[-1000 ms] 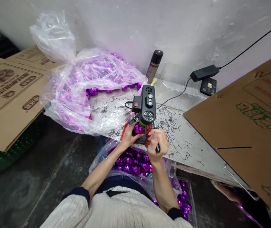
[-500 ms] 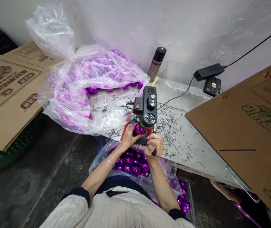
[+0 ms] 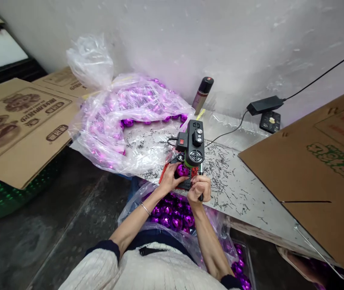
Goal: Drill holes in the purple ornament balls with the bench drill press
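Purple faceted balls are filling a plastic bag. Beyond them, the right hand is gripping a lever handle, and the left hand is clasping a single ball at the near end of a black machine. Farther back, a spray can is standing near the wall.
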Tool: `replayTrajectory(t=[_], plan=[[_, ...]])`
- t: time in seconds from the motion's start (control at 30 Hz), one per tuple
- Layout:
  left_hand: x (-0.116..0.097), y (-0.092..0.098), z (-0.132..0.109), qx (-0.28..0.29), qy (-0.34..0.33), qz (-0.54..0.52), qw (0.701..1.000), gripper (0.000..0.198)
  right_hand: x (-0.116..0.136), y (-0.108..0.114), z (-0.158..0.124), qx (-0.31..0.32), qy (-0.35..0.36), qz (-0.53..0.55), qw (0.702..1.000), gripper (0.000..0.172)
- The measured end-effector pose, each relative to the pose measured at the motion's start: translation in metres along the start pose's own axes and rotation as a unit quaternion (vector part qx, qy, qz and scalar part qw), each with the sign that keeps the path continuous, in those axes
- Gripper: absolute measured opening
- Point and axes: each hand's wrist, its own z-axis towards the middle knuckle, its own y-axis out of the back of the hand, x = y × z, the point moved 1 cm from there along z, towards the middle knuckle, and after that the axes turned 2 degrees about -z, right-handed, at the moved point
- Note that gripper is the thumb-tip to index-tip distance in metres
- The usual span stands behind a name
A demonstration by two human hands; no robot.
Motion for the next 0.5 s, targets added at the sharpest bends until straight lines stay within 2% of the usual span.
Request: replayTrajectory(t=[0.1, 0.27, 0.4, 0.5], plan=[[-0.003, 0.003, 0.0, 0.005, 0.007, -0.011, 1.0, 0.057, -0.003, 0.001, -0.002, 0.005, 0.002, -0.006, 1.0, 0.031], [-0.005, 0.003, 0.002, 0.011, 0.025, -0.017, 0.999, 0.058, 0.002, 0.003, 0.002, 0.034, 0.046, -0.022, 0.998, 0.031], [-0.007, 0.001, 0.006, 0.003, 0.022, -0.019, 1.0, 0.061, 0.023, 0.006, 0.031, 0.017, -0.024, -0.029, 0.999, 0.035], [-0.012, 0.008, -0.006, -0.028, 0.017, -0.015, 0.999, 0.066, 0.042, 0.008, 0.058, 0.035, -0.068, -0.035, 0.996, 0.035]])
